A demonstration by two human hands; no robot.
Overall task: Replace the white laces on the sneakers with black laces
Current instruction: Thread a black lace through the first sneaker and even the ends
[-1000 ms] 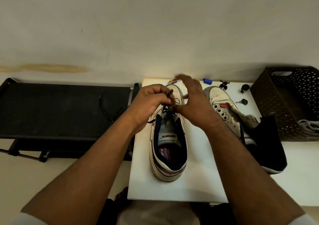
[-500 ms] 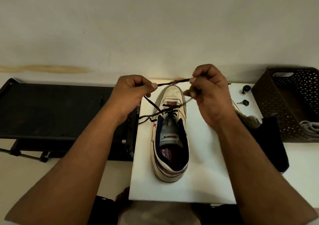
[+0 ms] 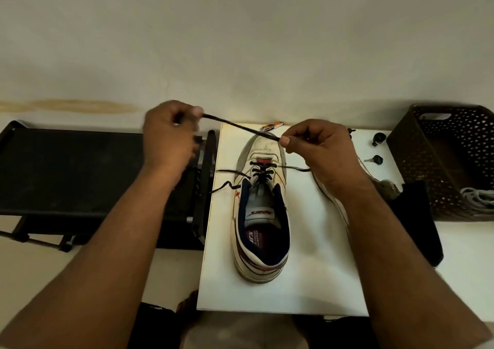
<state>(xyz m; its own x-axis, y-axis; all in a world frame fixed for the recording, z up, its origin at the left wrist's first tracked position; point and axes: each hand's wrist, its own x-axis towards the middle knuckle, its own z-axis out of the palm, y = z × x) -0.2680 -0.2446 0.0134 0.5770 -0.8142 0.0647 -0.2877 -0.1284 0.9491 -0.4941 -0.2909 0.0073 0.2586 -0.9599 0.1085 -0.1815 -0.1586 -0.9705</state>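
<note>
A white sneaker (image 3: 260,231) with a navy lining stands toe-away on the white board (image 3: 315,273). A black lace (image 3: 240,126) is threaded through its lowest eyelets and stretched taut above the toe. My left hand (image 3: 168,137) grips one stretch of it up and to the left. My right hand (image 3: 318,150) pinches it right of the toe. Loose lace ends trail off both sides of the shoe. The second sneaker (image 3: 385,188) lies on the right, mostly hidden by my right arm.
A dark perforated basket (image 3: 438,161) at the right holds the white laces (image 3: 478,201). A black cloth (image 3: 417,215) lies beside it. Small black keys (image 3: 375,158) and a small orange item (image 3: 271,126) sit at the board's far edge. A black bench (image 3: 66,172) stands to the left.
My hands have drawn apart from over the eyelets. The left hand has moved up and left, pulling the black lace taut above the toe; the right has shifted right.
</note>
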